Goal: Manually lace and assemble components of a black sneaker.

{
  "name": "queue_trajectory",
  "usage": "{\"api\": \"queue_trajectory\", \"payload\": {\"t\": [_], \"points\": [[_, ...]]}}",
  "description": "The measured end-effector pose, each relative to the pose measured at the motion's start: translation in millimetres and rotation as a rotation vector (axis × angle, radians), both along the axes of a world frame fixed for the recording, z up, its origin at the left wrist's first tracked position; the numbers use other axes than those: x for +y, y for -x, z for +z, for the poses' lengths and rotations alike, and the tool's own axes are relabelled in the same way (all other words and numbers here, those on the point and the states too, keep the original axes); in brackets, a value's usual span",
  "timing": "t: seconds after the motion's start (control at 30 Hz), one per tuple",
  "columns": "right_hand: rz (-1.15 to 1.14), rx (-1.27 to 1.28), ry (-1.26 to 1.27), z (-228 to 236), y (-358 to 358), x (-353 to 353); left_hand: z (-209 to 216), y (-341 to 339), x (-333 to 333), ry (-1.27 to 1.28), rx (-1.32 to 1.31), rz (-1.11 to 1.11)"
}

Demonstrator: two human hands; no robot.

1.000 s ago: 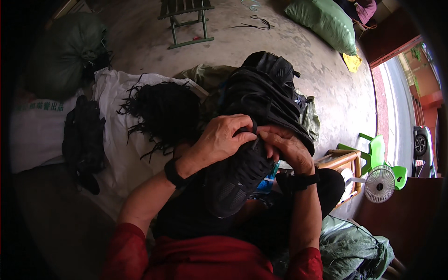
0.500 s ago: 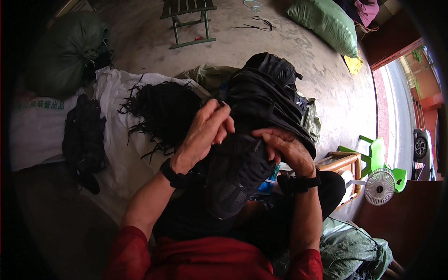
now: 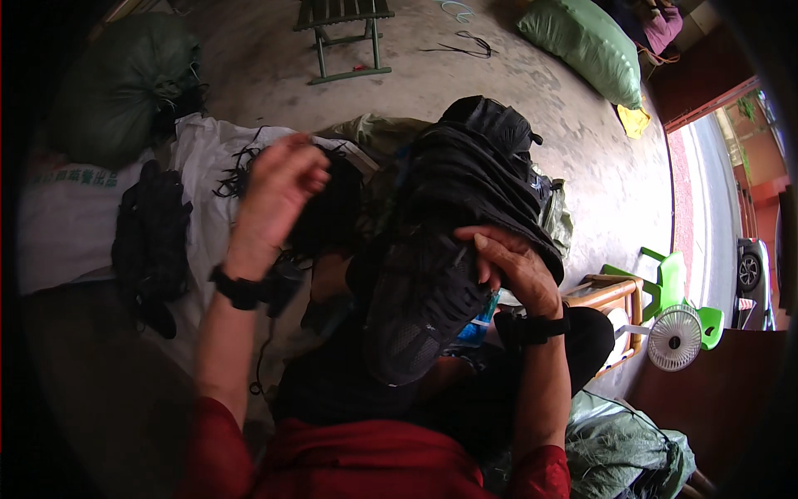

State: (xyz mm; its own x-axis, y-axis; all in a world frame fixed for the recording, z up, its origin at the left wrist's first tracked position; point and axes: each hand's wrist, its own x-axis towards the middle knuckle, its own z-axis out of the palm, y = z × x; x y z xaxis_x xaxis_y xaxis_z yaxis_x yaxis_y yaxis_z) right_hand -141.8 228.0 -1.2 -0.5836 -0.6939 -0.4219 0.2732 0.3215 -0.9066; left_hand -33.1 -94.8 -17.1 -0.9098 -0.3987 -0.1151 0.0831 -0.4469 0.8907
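Note:
A black sneaker [image 3: 407, 320] with a mesh toe rests over my lap, its toe toward me. My right hand [image 3: 511, 262] is closed on its right side, with fingers curled at the collar and laces. My left hand [image 3: 278, 195] is raised to the left of the shoe, apart from it, in front of a pile of black laces [image 3: 332, 195]. Its fingers are curled in and somewhat blurred; whatever they hold cannot be made out. Beyond the sneaker is a heap of black shoes and cloth [image 3: 478, 158]. Both wrists wear black bands.
A white sack [image 3: 195, 150] lies under the laces, with more black shoes [image 3: 154, 241] at left. Bulging green sacks [image 3: 582, 50] stand far right and far left. A folding stool [image 3: 345, 41] stands ahead. At right are a small fan [image 3: 675, 337] and green chair [image 3: 669, 270].
My left hand has left the shoe's collar and swung up and to the left, over the lace pile. My right hand and the sneaker have hardly moved.

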Motion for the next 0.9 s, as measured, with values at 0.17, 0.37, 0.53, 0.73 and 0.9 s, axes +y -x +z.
{"api": "queue_trajectory", "payload": {"t": [0.17,0.37,0.53,0.73,0.9], "points": [[-0.007,-0.001,-0.008,-4.6,-0.5,1.9,59.5,-43.2,-95.8,-0.010,0.343,0.109],[-0.090,0.034,0.123,-13.5,-6.6,2.7,101.0,-67.6,-99.3,-0.131,0.451,0.025],[-0.222,0.021,0.210,-22.0,-12.0,1.3,112.6,-64.8,-84.7,-0.306,0.572,-0.134],[-0.186,0.015,0.187,-17.8,-10.9,3.9,118.0,-46.7,-66.3,-0.007,0.522,-0.003],[-0.196,0.011,0.184,-16.7,-11.9,7.9,94.9,7.3,-114.0,0.494,0.281,0.147]]}}
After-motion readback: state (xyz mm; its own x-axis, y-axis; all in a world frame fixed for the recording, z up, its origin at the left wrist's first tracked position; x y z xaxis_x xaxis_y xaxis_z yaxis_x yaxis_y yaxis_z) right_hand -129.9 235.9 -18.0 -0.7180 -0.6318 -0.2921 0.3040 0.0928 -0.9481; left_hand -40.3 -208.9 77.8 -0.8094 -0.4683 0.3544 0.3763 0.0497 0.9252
